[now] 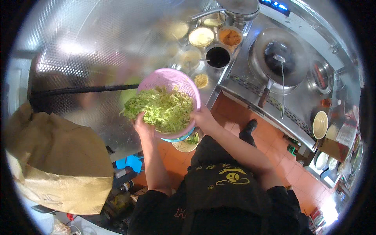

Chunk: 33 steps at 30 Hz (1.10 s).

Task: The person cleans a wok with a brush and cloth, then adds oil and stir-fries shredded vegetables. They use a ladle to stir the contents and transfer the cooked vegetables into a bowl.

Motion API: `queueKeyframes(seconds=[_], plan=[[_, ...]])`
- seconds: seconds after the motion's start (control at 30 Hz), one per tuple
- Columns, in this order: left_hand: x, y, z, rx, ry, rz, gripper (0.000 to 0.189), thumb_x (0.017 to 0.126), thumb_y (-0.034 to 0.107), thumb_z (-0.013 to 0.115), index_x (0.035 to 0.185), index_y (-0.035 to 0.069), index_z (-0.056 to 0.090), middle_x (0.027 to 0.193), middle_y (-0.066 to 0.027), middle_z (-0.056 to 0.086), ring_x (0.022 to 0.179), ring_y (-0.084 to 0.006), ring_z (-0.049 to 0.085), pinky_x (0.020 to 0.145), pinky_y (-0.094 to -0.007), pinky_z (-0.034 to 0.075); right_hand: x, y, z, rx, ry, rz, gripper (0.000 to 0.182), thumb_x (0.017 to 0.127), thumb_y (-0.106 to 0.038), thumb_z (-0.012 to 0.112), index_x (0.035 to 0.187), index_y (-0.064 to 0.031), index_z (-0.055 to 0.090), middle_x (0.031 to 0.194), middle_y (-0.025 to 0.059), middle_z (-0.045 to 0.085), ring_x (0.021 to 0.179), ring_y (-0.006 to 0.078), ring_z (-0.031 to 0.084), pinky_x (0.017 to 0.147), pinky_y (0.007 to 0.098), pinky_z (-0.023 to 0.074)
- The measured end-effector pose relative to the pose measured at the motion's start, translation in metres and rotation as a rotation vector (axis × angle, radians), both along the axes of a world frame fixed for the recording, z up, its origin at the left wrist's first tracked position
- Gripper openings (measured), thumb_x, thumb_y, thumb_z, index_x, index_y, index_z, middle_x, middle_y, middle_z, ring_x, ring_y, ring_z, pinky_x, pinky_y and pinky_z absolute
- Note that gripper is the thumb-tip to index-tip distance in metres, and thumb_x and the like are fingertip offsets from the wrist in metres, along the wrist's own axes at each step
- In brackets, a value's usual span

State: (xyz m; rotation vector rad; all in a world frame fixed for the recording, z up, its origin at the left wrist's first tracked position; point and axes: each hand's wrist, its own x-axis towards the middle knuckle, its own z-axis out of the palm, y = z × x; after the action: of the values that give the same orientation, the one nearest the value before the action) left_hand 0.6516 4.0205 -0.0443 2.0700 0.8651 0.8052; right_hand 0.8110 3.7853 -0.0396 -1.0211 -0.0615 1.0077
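A pink plastic colander [166,77] is tilted in front of me, heaped with shredded green leaf vegetable [164,110]. On its right side, my right hand [203,119] grips the rim. My left hand [143,124] is at the lower left of the colander, its thumb pressed on a clump of shreds that bulges over the rim; its fingers are hidden beneath. Part of a blue rim [180,138] shows under the colander. Lower down, a pale round container [183,146] with green leaves in it is partly covered.
Bowls of seasonings, including a dark sauce [218,57] and minced garlic [201,80], line the steel counter [123,147]. A wok [271,76] with a ladle [282,88] sits on the stove at right. A large brown paper bag [64,188] stands at left. Tiled floor [270,138] lies below.
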Motion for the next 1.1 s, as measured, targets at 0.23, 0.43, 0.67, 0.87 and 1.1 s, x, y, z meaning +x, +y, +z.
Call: queueKeyframes(seconds=[0.23,0.43,0.67,0.87,1.1], plan=[[0.094,-0.122,0.082,-0.661,-0.547,0.160,0.057,0.073,0.013,0.059,0.128,0.001,0.053,0.120,-0.0174,0.060,0.103,-0.0330,0.063,0.084,-0.0492,0.055,0.052,-0.057,0.006,-0.030,-0.146,0.038,0.061,0.079,-0.002,0.060,0.137,-0.0038,0.044,0.094,0.0059,0.055,0.082,0.0155,0.055,0.069,0.0330,0.0477],[0.134,-0.150,0.068,-0.879,-0.624,-0.018,0.058,0.074,0.019,0.054,0.127,-0.003,0.055,0.119,-0.0156,0.062,0.107,-0.0304,0.063,0.090,-0.0431,0.053,0.095,-0.106,-0.007,0.013,-0.125,-0.009,0.064,0.077,-0.002,0.060,0.139,-0.0017,0.042,0.099,0.0087,0.058,0.084,0.0171,0.057,0.071,0.0322,0.0489],[0.187,-0.182,0.048,-0.925,-0.655,0.065,0.045,0.069,0.009,0.056,0.114,0.003,0.059,0.110,-0.0116,0.063,0.100,-0.0283,0.063,0.086,-0.0445,0.053,0.145,-0.168,0.010,-0.015,-0.005,-0.010,0.077,0.075,0.004,0.054,0.150,-0.0067,0.034,0.124,0.0127,0.057,0.108,0.0210,0.056,0.092,0.0321,0.0463],[0.242,-0.212,0.045,-0.865,-0.436,-0.045,0.058,0.070,0.007,0.057,0.128,0.005,0.051,0.113,-0.0117,0.061,0.102,-0.0273,0.061,0.084,-0.0427,0.054,0.168,-0.187,-0.014,0.034,-0.018,-0.128,0.076,0.076,0.004,0.055,0.149,-0.0051,0.033,0.124,0.0128,0.058,0.109,0.0208,0.056,0.092,0.0330,0.0464],[0.311,-0.238,0.027,-0.788,-0.268,-0.013,0.053,0.077,0.005,0.059,0.129,0.004,0.049,0.121,-0.0124,0.054,0.106,-0.0290,0.058,0.084,-0.0394,0.054,0.196,-0.209,-0.007,-0.079,0.024,-0.251,0.074,0.076,0.006,0.055,0.147,-0.0023,0.034,0.126,0.0131,0.057,0.111,0.0208,0.054,0.091,0.0318,0.0463]])
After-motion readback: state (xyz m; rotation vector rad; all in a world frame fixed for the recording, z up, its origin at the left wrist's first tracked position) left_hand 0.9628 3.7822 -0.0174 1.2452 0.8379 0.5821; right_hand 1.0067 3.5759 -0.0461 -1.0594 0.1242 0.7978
